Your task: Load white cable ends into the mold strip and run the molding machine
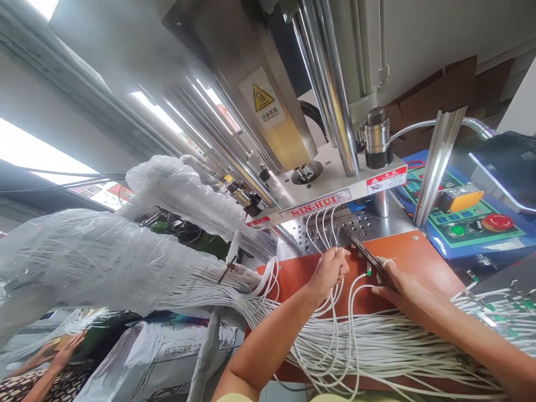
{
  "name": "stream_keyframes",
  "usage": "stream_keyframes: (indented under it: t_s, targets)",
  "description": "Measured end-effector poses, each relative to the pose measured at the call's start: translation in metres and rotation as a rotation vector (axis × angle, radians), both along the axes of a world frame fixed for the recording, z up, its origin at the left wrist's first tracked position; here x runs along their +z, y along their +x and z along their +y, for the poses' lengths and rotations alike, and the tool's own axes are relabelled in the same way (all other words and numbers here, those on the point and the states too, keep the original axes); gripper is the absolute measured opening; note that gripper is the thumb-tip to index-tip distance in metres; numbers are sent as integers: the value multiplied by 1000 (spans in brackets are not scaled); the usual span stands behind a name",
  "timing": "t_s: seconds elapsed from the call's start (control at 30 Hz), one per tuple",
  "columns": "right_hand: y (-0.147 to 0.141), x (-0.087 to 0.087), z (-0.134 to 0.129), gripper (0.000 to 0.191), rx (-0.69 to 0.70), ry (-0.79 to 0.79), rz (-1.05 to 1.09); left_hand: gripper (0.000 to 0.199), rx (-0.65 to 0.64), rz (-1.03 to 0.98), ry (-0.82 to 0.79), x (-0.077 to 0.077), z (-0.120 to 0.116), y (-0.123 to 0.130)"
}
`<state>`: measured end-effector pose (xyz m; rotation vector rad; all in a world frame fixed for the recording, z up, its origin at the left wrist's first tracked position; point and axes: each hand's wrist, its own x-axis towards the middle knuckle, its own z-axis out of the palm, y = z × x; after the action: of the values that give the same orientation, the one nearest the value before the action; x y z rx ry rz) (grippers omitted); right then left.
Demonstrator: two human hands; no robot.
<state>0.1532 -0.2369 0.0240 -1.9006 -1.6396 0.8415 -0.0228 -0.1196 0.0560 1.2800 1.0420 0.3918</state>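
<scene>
My left hand [332,269] is closed around several thin white cables [334,223], whose upper ends loop toward the machine's metal bed. In front of the machine, my right hand [396,283] grips a long dark metal tool [368,255]; its exact kind is unclear. The tool's far end reaches the edge of the perforated metal bed [360,224]. A small green-and-white connector end [369,271] on a white cable sits just beside the tool, near my right fingers. Both hands are above the orange-red work board [414,262].
A press labelled MIN-HUI [314,205] stands ahead, with upright steel rods. A control panel [477,226] with a red stop button is at right. A thick bundle of white cables [389,340] crosses the front. Plastic-wrapped cables [104,259] hang left, near another person's hands [62,354].
</scene>
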Motion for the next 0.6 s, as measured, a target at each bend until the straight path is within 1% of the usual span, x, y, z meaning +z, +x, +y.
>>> stream_keyframes:
  t_s: [0.07,0.23,0.37,0.5,0.6]
  targets:
    - [-1,-3,-1,41,-1,2,24,45,-8,25,22,0,1,-1]
    - [-3,-8,-2,37,-35,17,21,40,-51,98,66,-1,9,-1]
    - [-1,-4,-1,42,-10,-3,25,31,-98,158,-30,0,13,0]
    - [0,0,1,37,-2,-44,21,21,-160,194,-122,-3,14,7]
    - [1,-2,0,34,4,-36,30,16,-207,189,-171,-8,15,14]
